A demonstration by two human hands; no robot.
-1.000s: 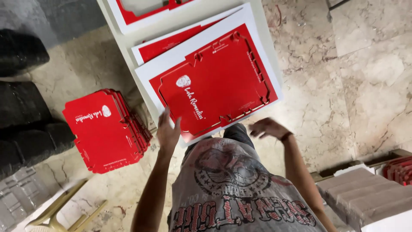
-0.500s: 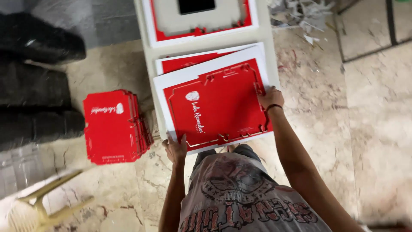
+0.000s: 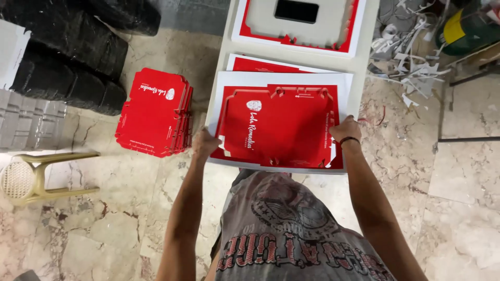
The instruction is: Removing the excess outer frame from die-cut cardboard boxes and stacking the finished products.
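The left hand (image 3: 204,144) pinches the near left edge of a big red and white card sheet (image 3: 281,125), and the right hand (image 3: 345,130) has its fingers closed on the sheet's right edge. The sheet lies flat on top of other sheets on a white table (image 3: 225,49), right in front of the person. A stack of red cut-out cards (image 3: 153,113) sits on the floor to the left, near a small yellow stool (image 3: 36,177).

Red sheet (image 3: 271,65) mostly under the top sheet (image 3: 281,127); fingers beneath.
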